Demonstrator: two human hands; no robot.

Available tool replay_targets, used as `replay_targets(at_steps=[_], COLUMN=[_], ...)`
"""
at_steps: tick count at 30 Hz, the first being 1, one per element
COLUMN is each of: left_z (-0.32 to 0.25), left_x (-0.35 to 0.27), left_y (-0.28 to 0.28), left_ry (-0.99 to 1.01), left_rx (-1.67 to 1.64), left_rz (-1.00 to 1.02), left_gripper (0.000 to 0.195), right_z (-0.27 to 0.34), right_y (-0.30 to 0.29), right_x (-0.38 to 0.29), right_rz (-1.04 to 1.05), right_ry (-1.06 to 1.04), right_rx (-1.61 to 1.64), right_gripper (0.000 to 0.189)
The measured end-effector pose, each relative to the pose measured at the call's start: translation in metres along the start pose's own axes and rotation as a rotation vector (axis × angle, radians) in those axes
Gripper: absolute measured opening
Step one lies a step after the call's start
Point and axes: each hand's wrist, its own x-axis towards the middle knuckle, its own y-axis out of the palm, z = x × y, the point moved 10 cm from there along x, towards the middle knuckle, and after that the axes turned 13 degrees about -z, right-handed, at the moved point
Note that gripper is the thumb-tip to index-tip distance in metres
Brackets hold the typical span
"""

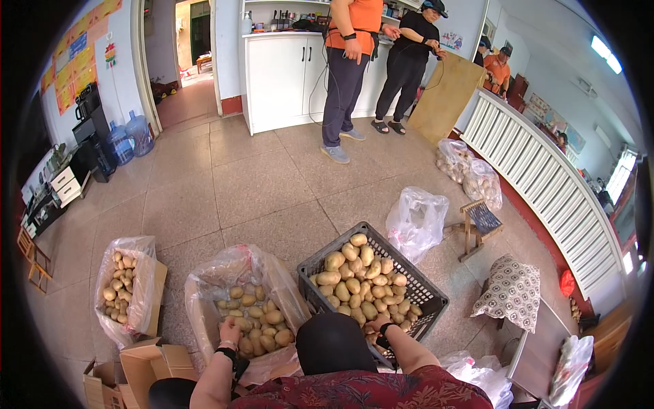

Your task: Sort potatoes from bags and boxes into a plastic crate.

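Straight ahead stands a black plastic crate (434,309) heaped with potatoes (352,286). My right hand (377,324) reaches into its near side and touches the potatoes there; its fingertips are partly hidden. To the left is a cardboard box lined with a clear plastic bag (204,278), with more potatoes (273,317) at its bottom. My left hand (230,331) is inside this box near its left wall, fingers bent beside a potato (244,324). Whether either hand grips a potato cannot be made out.
Farther left is a smaller lined box (153,299) of small potatoes. Opened cardboard boxes (153,360) lie by my left arm. A plastic bag (416,222), a folding stool (477,227) and a patterned cushion (508,291) are at right. Two people (352,76) stand by a white cabinet (278,76).
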Motion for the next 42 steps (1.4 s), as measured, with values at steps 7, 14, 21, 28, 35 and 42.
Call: replay_targets(at_steps=[7, 14, 21, 28, 35, 42], left_z=[-0.034, -0.031, -0.023, -0.034, -0.031, -0.026], left_x=[-0.027, -0.085, -0.096, -0.099, -0.096, -0.101], left_y=[0.04, 0.031, 0.036, 0.028, 0.027, 0.014], left_ry=[0.611, 0.564, 0.658, 0.57, 0.487, 0.356], left_rx=[0.719, 0.912, 0.992, 1.059, 1.073, 1.071], left_rz=[0.082, 0.215, 0.19, 0.142, 0.215, 0.218], left_gripper=[0.041, 0.045, 0.05, 0.054, 0.056, 0.061], right_z=[-0.028, 0.018, 0.001, 0.008, 0.01, 0.052], right_y=[0.008, -0.019, -0.09, -0.102, -0.084, -0.061], right_x=[0.036, 0.019, 0.014, 0.001, 0.008, 0.002], right_rz=[-0.063, -0.226, -0.515, -0.332, -0.423, -0.306], right_ry=[0.057, -0.007, 0.15, 0.185, 0.186, -0.025], right_rx=[0.212, -0.116, 0.059, 0.108, -0.052, -0.218], right_gripper=[0.072, 0.062, 0.051, 0.054, 0.05, 0.043])
